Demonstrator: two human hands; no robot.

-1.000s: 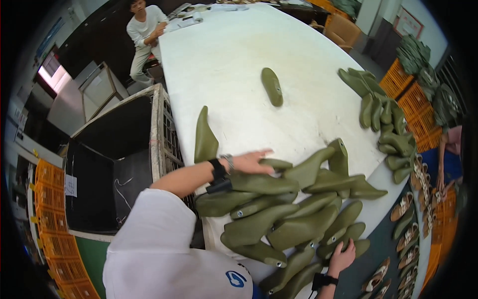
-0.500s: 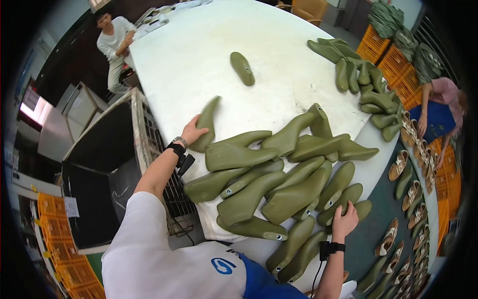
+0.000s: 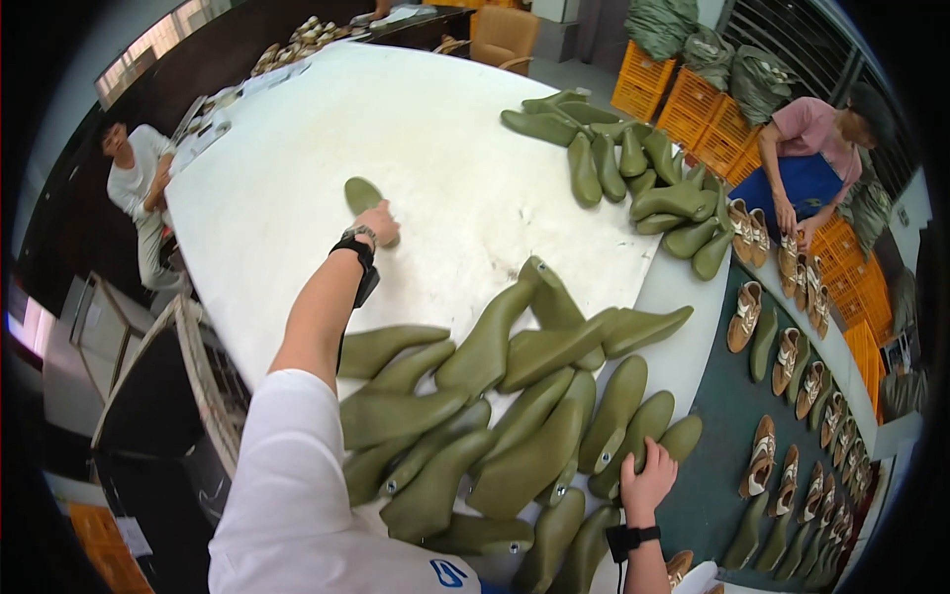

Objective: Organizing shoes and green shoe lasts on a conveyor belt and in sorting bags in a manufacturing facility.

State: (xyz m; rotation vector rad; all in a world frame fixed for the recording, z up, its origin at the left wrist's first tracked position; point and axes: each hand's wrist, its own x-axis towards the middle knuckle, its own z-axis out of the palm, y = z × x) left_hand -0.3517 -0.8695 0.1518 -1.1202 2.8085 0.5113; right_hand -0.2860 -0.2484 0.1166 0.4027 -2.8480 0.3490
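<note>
My left hand [image 3: 374,226] is stretched far over the white table, closed over the near end of a lone green shoe last [image 3: 362,193]. The far end of that last shows beyond my fingers. Close to me lies a pile of green shoe lasts [image 3: 539,445], overlapping at various angles. My right hand [image 3: 649,477] rests with spread fingers on a last [image 3: 648,421] at the pile's right edge. Part of the table beside the pile is hidden behind my left arm.
More green lasts [image 3: 584,168] are heaped at the table's far right. Brown shoes [image 3: 762,455] and lasts stand in rows on a green surface at right, where a co-worker [image 3: 811,158] handles shoes. A dark bin [image 3: 158,436] stands at left. Another person [image 3: 139,178] sits far left.
My left hand has let go of the last beside the pile and reached forward to the lone last. My right hand stays on the same last. The view has shifted to the right.
</note>
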